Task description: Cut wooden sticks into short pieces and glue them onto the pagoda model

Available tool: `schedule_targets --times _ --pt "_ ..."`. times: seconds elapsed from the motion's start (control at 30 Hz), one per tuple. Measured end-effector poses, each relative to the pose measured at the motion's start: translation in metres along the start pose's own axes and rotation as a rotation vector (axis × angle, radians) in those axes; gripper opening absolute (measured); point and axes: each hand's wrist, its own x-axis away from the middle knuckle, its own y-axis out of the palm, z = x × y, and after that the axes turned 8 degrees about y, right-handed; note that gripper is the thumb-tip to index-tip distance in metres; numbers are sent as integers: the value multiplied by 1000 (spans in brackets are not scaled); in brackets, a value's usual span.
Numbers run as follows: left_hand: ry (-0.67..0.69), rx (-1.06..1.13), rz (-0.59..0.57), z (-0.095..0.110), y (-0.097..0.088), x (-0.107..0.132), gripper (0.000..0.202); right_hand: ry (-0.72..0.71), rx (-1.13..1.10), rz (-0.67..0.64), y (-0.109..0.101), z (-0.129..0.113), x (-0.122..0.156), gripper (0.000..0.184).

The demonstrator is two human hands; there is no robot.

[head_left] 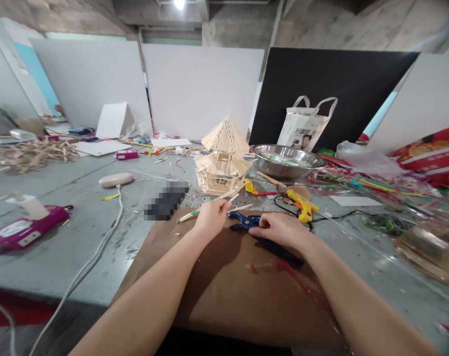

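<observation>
the left hand (214, 213) pinches a thin stick (233, 197), which should be kept steady, while the right hand (274, 228) grasps blue pliers (244, 220).

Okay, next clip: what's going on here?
A person works bare-handed over a brown sheet on a grey table. The left hand pinches a thin, pale wooden stick; the right hand is at a dark-blue and black plier-like tool. Just beyond stands a tiered, pale wooden stick pavilion with a pointed roof.
</observation>
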Motion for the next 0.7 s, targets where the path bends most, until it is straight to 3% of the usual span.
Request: schedule_targets --times 0.17,0.3,0.4,0.53,0.7 --pt "-60 78 36 -1 -4 -1 33 -97 121 -61 0 1 7 35" --pt "-81 113 74 -3 -3 -2 33 -138 88 -54 1 1 6 16" --pt "-115 151 102 -4 -4 -3 33 -130 25 -75 -4 2 4 13" --pt "-144 228 125 -5 -6 -4 33 -58 -236 -133 -17 9 1 16" --pt "-132 229 145 -4 -8 -4 32 -34 -736 -60 -28 17 3 34"
